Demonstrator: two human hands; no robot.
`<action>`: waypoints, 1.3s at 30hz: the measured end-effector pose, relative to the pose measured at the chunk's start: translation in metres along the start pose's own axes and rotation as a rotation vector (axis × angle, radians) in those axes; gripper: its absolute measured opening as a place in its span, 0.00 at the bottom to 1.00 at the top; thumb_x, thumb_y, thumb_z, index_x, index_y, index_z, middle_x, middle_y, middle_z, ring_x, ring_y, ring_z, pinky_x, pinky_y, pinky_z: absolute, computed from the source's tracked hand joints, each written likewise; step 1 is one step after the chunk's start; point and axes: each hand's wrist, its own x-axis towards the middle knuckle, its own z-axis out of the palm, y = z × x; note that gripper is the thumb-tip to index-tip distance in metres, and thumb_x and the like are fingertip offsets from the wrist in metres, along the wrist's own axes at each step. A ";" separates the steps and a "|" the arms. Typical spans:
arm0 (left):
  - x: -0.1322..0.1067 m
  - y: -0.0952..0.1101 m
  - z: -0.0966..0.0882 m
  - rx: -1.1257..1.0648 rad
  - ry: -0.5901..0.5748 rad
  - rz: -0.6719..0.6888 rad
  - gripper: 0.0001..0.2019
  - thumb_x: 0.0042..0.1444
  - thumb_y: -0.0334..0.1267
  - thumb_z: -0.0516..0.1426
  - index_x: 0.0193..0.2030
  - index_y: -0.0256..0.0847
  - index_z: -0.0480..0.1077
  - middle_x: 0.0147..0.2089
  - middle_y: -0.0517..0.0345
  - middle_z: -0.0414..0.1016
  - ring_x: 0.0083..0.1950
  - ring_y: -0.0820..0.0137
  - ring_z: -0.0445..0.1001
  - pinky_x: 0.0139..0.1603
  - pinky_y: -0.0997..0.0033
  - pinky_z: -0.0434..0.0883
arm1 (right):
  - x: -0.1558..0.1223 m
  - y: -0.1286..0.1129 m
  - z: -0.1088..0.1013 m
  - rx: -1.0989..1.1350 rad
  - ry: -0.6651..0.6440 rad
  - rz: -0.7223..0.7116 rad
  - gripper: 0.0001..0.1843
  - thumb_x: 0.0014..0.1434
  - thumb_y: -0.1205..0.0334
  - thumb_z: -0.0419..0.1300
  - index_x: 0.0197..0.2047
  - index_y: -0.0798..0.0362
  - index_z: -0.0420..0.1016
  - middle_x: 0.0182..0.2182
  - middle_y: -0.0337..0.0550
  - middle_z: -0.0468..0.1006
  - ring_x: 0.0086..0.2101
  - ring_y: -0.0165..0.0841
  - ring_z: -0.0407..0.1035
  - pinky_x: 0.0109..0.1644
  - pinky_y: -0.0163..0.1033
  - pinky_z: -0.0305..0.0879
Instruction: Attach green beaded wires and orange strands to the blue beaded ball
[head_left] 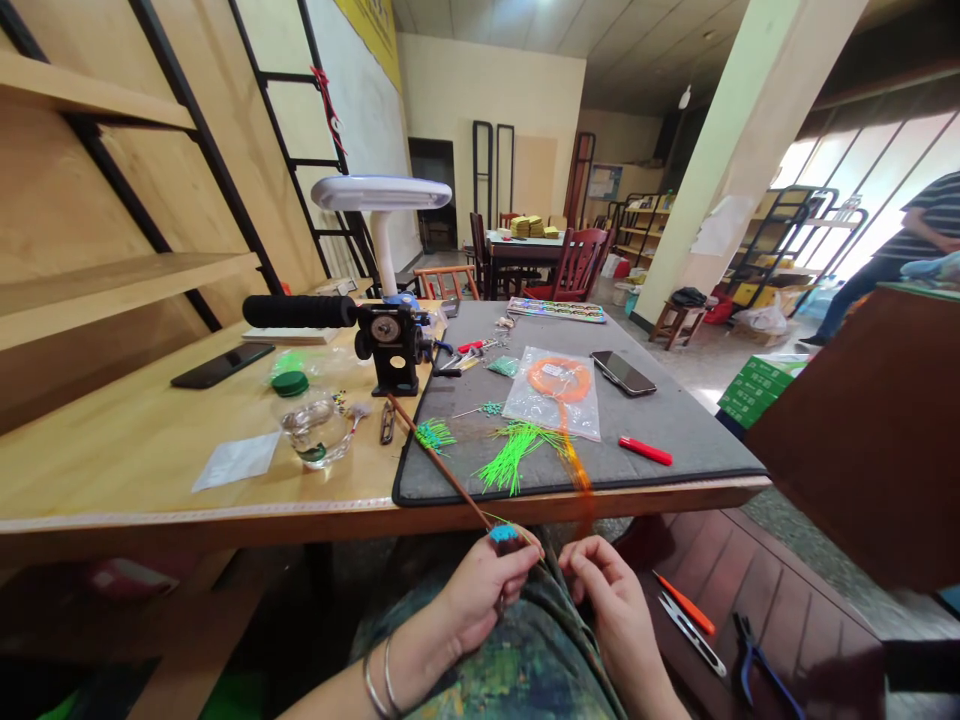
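My left hand (480, 590) is closed in a pinch on a thin brown stick (442, 465) that slants up over the table edge. A small blue-green bead cluster (503, 533) sits on the stick just above my fingers, and another green tuft (433, 435) sits higher on it. My right hand (611, 590) is beside the left, fingers curled together near the stick's lower end; an orange thread (577, 470) hangs down from the mat toward it. Whether the right fingers hold the thread is unclear.
A grey mat (675, 430) carries a bag of orange cord (556, 385), green strands (517, 450), a red tool (645, 450) and a phone (622, 372). A glass jar (315, 425), winder (390, 345) and lamp (381, 195) stand left. Pliers and cutters (694, 625) lie on the bench.
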 end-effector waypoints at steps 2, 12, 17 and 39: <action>0.001 0.000 -0.004 -0.075 -0.054 -0.050 0.16 0.41 0.45 0.69 0.30 0.37 0.70 0.17 0.72 0.53 0.17 0.84 0.43 0.19 0.78 0.38 | -0.003 0.003 -0.002 -0.081 -0.117 0.031 0.14 0.51 0.53 0.65 0.24 0.54 0.71 0.24 0.39 0.73 0.23 0.27 0.60 0.27 0.32 0.57; 0.003 -0.003 -0.006 -0.025 -0.028 -0.050 0.17 0.41 0.41 0.69 0.36 0.36 0.71 0.24 0.67 0.66 0.17 0.85 0.49 0.18 0.78 0.40 | -0.003 0.003 0.005 -0.116 -0.258 0.144 0.08 0.48 0.60 0.59 0.21 0.53 0.68 0.21 0.39 0.73 0.24 0.29 0.60 0.28 0.34 0.56; 0.007 -0.009 -0.008 0.010 -0.037 0.007 0.16 0.44 0.39 0.68 0.38 0.36 0.71 0.23 0.67 0.67 0.18 0.84 0.52 0.19 0.78 0.44 | -0.004 0.003 0.011 -0.041 -0.276 0.191 0.05 0.46 0.63 0.56 0.22 0.53 0.68 0.23 0.40 0.74 0.24 0.28 0.59 0.29 0.34 0.57; 0.010 -0.005 -0.004 0.125 -0.068 0.115 0.15 0.47 0.41 0.66 0.37 0.35 0.70 0.20 0.67 0.65 0.20 0.80 0.57 0.21 0.77 0.47 | -0.001 0.010 0.018 0.120 -0.231 0.256 0.02 0.40 0.66 0.56 0.19 0.53 0.65 0.22 0.38 0.68 0.25 0.28 0.58 0.30 0.33 0.58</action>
